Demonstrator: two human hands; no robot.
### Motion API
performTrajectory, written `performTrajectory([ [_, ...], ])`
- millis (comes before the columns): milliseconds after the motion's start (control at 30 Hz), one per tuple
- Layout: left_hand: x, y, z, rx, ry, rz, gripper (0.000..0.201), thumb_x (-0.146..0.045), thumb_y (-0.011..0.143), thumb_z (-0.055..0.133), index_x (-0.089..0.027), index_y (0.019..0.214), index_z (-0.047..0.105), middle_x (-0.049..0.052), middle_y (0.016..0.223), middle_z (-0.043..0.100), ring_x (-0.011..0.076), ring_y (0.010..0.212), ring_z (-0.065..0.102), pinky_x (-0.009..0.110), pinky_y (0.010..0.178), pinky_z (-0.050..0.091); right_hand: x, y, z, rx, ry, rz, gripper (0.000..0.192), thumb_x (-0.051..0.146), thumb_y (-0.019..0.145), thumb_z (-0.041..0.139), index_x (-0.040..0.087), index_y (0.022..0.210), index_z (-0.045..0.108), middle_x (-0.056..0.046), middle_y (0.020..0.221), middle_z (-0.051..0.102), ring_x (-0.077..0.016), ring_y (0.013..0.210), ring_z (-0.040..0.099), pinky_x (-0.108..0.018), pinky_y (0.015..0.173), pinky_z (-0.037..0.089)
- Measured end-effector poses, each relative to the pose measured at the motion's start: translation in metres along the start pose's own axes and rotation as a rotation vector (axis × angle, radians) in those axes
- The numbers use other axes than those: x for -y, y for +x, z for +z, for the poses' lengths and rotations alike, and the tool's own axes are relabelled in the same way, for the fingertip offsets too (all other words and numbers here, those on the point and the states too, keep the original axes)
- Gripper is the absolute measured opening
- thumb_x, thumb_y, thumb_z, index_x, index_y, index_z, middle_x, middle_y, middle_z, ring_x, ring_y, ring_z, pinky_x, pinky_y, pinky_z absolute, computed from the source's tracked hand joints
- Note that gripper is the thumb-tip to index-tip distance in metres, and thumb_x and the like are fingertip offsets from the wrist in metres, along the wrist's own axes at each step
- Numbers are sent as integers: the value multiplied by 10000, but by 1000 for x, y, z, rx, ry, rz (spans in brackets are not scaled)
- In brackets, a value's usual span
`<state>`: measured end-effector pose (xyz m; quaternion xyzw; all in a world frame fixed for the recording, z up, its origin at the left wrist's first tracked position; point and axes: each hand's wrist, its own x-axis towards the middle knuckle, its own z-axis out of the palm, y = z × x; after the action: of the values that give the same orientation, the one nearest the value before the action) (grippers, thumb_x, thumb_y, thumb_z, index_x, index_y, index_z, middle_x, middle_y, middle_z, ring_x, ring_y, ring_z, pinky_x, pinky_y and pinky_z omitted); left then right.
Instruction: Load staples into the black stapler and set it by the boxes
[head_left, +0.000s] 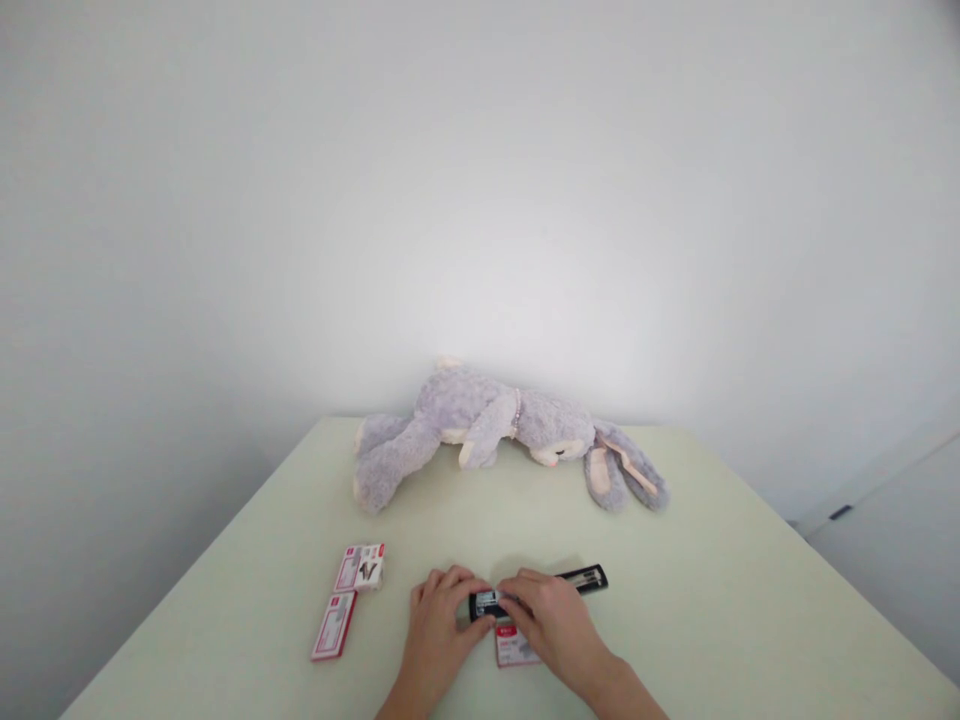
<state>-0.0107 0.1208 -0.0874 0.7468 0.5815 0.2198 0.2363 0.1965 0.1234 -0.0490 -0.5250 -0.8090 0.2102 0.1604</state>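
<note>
Near table (pixel 750 600) front edge, left hand (pixel 439 625) and right hand (pixel 551 620) both pinch black stapler (pixel 540 592); staple boxes (pixel 349 600) closed, loading looks barely begun.

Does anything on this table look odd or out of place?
The plush rabbit stands out: a soft toy lying flat on its side at the far edge of the table, among office things. Nearer, both hands rest on a black stapler, with small red-and-white boxes beside them.

A pale green table (pixel 750 560) is standing against a plain white wall (pixel 480 180). Soft light is pooling brightest on the wall just above the table's far edge, fading to grey at the sides.
</note>
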Motion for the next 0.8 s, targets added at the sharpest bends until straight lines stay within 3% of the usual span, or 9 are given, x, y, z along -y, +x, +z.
performTrajectory([
  [167, -4, 0, -3, 6, -8, -4, 298, -529, 841, 712, -383, 1100, 736, 4, 1157, 701, 258, 1103, 563, 404, 947, 355, 4, -1, 0, 16, -11, 22, 170, 334, 973, 586, 312, 1061, 730, 9, 930, 741, -180, 886, 697, -242, 764, 406],
  [267, -3, 0, -3, -2, -10, -8, 285, -487, 846, 716, -391, 1114, 731, 2, 1169, 694, 261, 1120, 560, 413, 963, 349, 1, -6, 0, -34, -29, 148, 283, 361, 928, 635, 291, 1201, 667, -4, 889, 749, -198, 815, 694, -261, 711, 404],
  [400, -2, 0, -2, -6, -9, -17, 300, -420, 798, 774, -413, 1095, 731, -22, 1151, 692, 250, 1121, 565, 402, 964, 344, 3, -14, 7, -61, -30, 273, 173, 352, 960, 540, 265, 1021, 676, -10, 816, 731, -196, 753, 678, -267, 651, 376],
  [567, -2, 0, -2, -6, -7, -20, 319, -427, 802, 774, -408, 1117, 727, -17, 1160, 691, 247, 1127, 566, 398, 964, 340, 4, -29, 21, -48, 280, 140, 340, 383, 998, 456, 266, 1252, 650, -16, 872, 721, -187, 772, 654, -270, 716, 428],
  [633, -2, 1, -2, -2, -8, -17, 320, -430, 803, 774, -412, 1119, 727, -20, 1163, 692, 246, 1129, 567, 398, 965, 338, -10, -40, 26, -52, 405, 146, 395, 459, 997, 455, 247, 1267, 651, 1, 794, 674, -179, 709, 607, -268, 670, 420],
  [733, -2, 2, -2, 5, -10, -13, 308, -408, 799, 778, -420, 1102, 729, -30, 1156, 697, 245, 1122, 569, 400, 959, 333, -49, -62, 26, -94, 459, 327, 483, 624, 950, 474, 201, 980, 707, 23, 647, 552, -177, 634, 532, -276, 604, 383],
  [800, -3, 3, -2, 14, -12, -4, 305, -399, 799, 776, -425, 1099, 728, -32, 1154, 699, 246, 1116, 568, 401, 954, 331, -72, -72, 19, -138, 485, 426, 553, 709, 903, 496, 200, 993, 691, 26, 636, 540, -186, 634, 532, -289, 619, 402],
])
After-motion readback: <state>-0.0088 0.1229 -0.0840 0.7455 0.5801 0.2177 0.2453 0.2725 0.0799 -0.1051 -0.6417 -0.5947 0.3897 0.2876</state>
